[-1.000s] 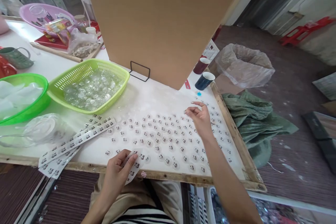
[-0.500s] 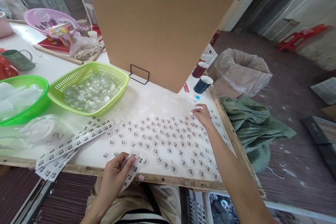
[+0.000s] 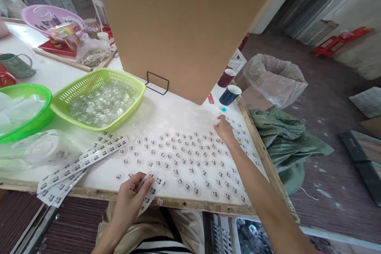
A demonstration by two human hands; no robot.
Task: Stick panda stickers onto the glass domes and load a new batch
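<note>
Since the earlier frame, the right hand (image 3: 225, 130) has been shifted slightly and its index finger straightened over the white tabletop (image 3: 184, 113); the other fingers are curled, and whether anything is held under them cannot be told. By the left hand (image 3: 131, 194), thumb and fingers closed together, a sticker strip (image 3: 154, 185) is gripped near the wooden edge (image 3: 208, 206). It is pale and translucent, bent downward, and printed with small black-and-white figures that look like pandas. Similar figures are seen on clear round pieces (image 3: 196, 191), spread in loose rows between and beyond the hands. More strips (image 3: 86, 162) are laid crosswise at the left, below a yellow-green basket (image 3: 79, 123) filled with glossy transparent pieces (image 3: 104, 103).
</note>
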